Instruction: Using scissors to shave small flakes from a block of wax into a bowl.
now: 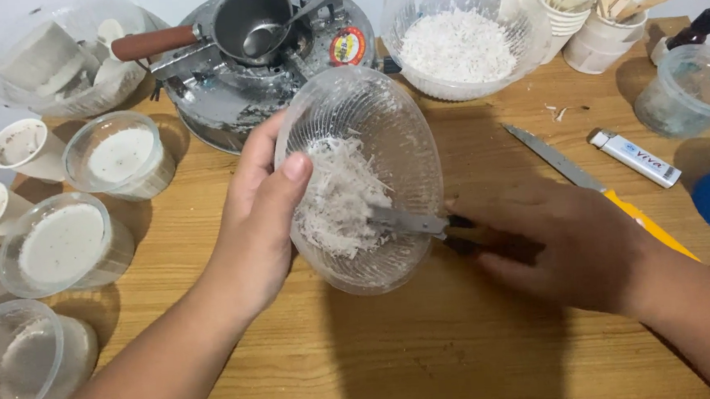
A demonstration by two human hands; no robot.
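Holding a clear ribbed plastic bowl (pixel 362 183) tilted toward the camera above the wooden table (pixel 430 351), the left hand (pixel 262 222) clamps its near rim, thumb inside and fingers behind. White wax flakes (pixel 338 196) cling in a clump to the bowl's lower inside wall. The right hand (pixel 555 241) is closed around the dark handle of a small knife (pixel 410 221), whose blade tip lies in the flakes.

Judging by how things lie, the scraping looks partly done: the upper wall of the bowl shows bare, while a good clump is left near the bottom.

Just behind the bowl sits a metal stove (pixel 233 92) carrying a small pot with a wooden handle (pixel 237 22). To its right stands a second clear bowl (pixel 464 41), well filled with the same white flakes. At the left, several round plastic cups (pixel 62 242) hold set white fill. On the right lie a yellow-handled knife (pixel 601 188) and a white lighter (pixel 637 157), with paper cups of wooden sticks (pixel 607 24) beyond them.
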